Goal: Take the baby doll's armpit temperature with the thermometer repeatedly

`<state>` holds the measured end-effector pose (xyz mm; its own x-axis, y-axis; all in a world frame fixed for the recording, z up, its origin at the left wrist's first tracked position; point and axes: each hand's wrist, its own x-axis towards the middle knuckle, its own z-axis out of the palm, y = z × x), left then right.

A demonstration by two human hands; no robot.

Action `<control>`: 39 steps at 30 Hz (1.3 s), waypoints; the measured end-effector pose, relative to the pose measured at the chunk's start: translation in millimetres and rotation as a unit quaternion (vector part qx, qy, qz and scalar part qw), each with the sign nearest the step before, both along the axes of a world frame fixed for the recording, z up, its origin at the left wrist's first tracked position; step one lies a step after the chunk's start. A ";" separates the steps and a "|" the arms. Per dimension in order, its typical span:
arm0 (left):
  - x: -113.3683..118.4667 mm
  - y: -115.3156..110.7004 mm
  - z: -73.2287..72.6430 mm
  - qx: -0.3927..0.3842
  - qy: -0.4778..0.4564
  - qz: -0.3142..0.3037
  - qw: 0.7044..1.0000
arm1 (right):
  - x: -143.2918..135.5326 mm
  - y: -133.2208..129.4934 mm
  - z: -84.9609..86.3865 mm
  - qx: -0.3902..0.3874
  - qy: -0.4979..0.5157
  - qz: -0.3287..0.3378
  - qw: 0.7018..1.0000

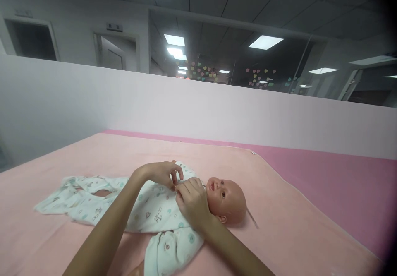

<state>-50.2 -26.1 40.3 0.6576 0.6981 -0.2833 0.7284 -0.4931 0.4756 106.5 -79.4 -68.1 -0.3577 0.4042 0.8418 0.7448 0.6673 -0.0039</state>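
Observation:
A baby doll (pixel 229 199) lies on its back, its head to the right, in a white baby outfit (pixel 155 210) with green and brown prints. Near the neckline, my left hand (pixel 163 173) pinches the outfit's cloth between thumb and fingertips, other fingers bent. My right hand (pixel 194 201) is closed on the same spot of cloth, close beside the doll's chin. The two hands meet there, and what exactly lies between the fingertips is hidden. One sleeve (pixel 173 249) reaches toward me; the trouser legs (pixel 83 197) stretch left, with a gap at the crotch.
A peach-coloured blanket (pixel 294 230) lies under the doll, over a pink mat (pixel 325 176). A thin strip (pixel 252 218) sticks out behind the doll's head. A low white wall (pixel 198 106) bounds the far side, with windows and doorways beyond.

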 end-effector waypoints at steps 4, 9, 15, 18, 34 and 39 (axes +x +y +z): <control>-19.5 4.1 4.1 -0.043 0.007 0.032 0.999 | -5.6 -8.0 9.0 -0.034 -0.022 -0.016 0.999; -29.1 9.2 2.0 -0.062 0.020 0.072 0.995 | -26.2 -4.8 20.8 -0.068 -0.121 -0.018 0.990; -26.2 8.8 1.1 -0.014 0.085 0.117 0.989 | -46.0 7.6 21.6 -0.118 -0.139 -0.031 0.983; -26.6 8.1 1.3 -0.028 0.086 0.113 0.990 | -45.5 8.9 19.2 -0.125 -0.134 -0.031 0.983; -34.2 12.2 -2.0 -0.049 -0.026 0.030 0.998 | -39.8 18.3 5.7 0.097 -0.143 0.014 0.985; -33.2 5.7 5.1 -0.049 -0.046 0.001 0.998 | -38.2 14.8 11.8 0.031 -0.072 0.008 0.997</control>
